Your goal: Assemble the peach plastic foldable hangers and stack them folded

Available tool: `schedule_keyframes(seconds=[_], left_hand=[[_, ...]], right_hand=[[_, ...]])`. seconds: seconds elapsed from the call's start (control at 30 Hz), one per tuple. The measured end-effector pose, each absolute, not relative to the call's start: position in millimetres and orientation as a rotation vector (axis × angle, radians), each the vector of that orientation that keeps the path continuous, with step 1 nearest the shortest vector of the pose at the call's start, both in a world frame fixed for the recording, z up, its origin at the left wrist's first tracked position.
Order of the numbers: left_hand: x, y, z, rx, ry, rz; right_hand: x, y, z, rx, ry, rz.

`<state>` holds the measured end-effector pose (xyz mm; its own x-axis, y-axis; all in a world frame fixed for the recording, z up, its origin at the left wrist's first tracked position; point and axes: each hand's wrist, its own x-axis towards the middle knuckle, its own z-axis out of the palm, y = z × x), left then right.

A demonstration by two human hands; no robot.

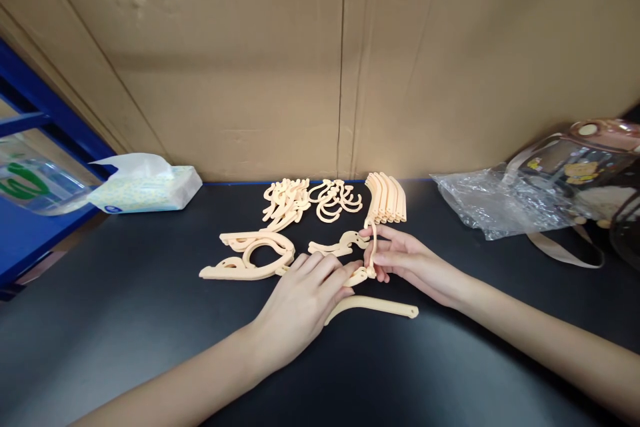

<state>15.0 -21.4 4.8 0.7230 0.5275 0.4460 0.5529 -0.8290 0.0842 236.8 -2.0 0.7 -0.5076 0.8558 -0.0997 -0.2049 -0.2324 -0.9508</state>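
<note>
My left hand is closed on a beige plastic hanger piece, whose end shows past the fingertips. Pinched upright in my right hand is a slim hanger arm; its lower end meets the left hand's piece. A loose curved hanger arm lies in front of my left hand. Just behind the hands are a hook-shaped part and a short arm piece. To the left, folded beige hangers rest on the black table, partly beside my left hand.
At the back stand a pile of beige arms, several loose hooks and a neat row of curved arms. A tissue pack sits left. Clear plastic wrap and a transparent bag lie right, before a cardboard wall.
</note>
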Motion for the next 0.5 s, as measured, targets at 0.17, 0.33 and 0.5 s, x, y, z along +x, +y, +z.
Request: schedule_keyframes(seconds=[0.17, 0.33, 0.5], left_hand=[[15.7, -21.7, 3.5, -2.833, -0.885, -0.742], [15.4, -21.8, 2.5, -2.816, -0.883, -0.748], [15.5, -21.1, 0.1, -2.814, -0.899, -0.743]], right_hand=[[234.0, -5.6, 2.9, -0.846, -1.300, 1.775], [231.6, -8.9, 4.3, -0.860, -1.296, 1.732], [229.0, -10.9, 3.7, -0.897, -1.273, 1.681]])
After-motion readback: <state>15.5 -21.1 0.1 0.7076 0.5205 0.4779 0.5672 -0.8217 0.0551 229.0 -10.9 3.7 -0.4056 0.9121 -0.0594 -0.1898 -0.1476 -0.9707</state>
